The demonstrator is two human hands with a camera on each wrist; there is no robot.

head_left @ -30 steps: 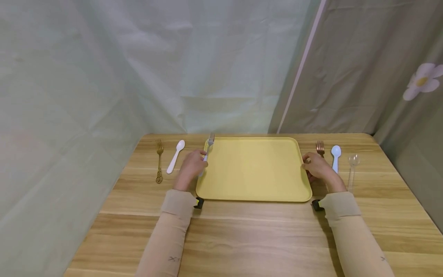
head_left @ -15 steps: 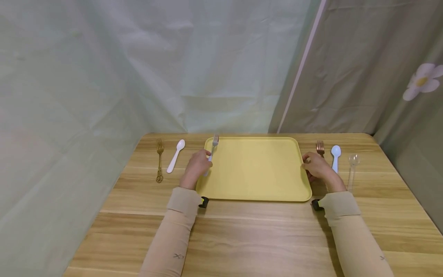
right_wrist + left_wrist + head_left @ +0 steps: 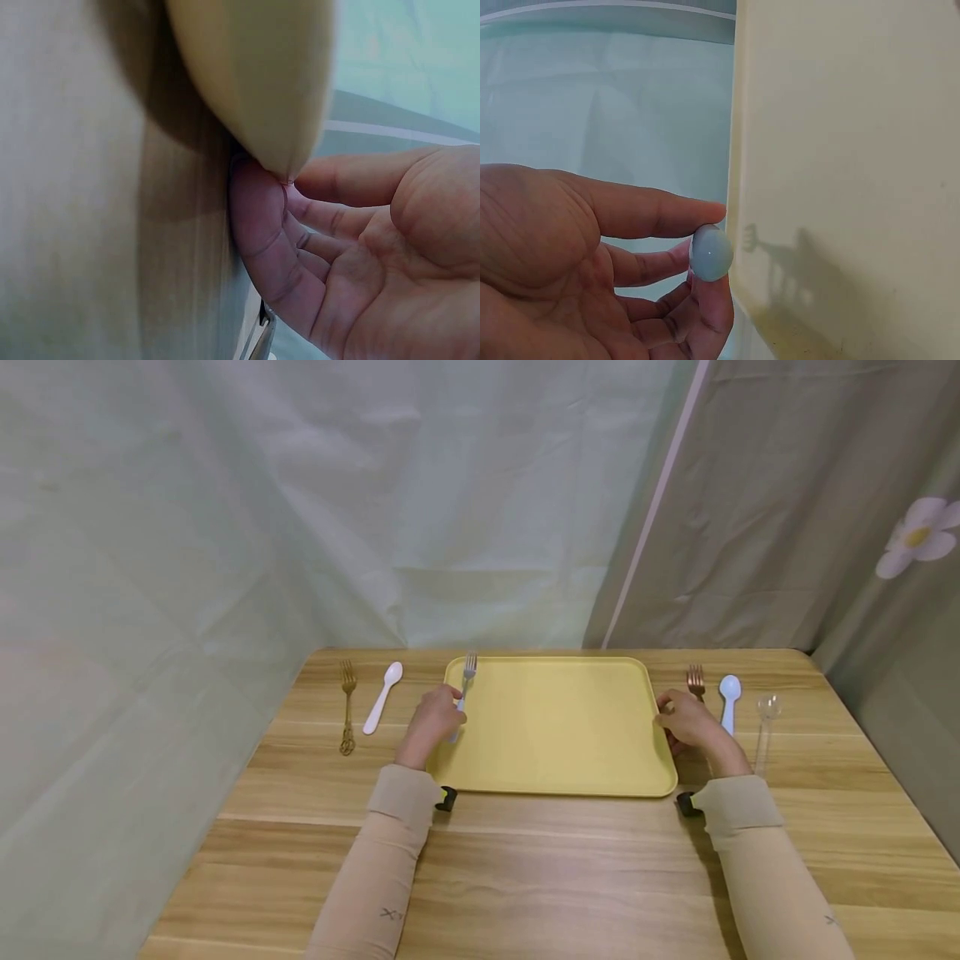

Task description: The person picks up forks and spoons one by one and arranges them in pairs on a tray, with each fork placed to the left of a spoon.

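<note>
My left hand pinches a fork with metal tines and a pale blue handle, over the left edge of a yellow rectangular tray. The tines point toward the far side. In the left wrist view, the rounded handle end sits between thumb and fingers, beside the tray's rim. My right hand grips the tray's right rim. From the right wrist, the fingers curl under the tray's edge, close to the wood, with the thumb against it.
Left of the tray lie an ornate gold fork and a white spoon. On the right are a copper-coloured fork, partly behind my hand, a light blue spoon and a clear spoon. Curtains hang behind the wooden table.
My left hand has carried the fork rightward, from the tray's left rim to slightly inside it. The right hand keeps its grip on the tray, which stays in place.
</note>
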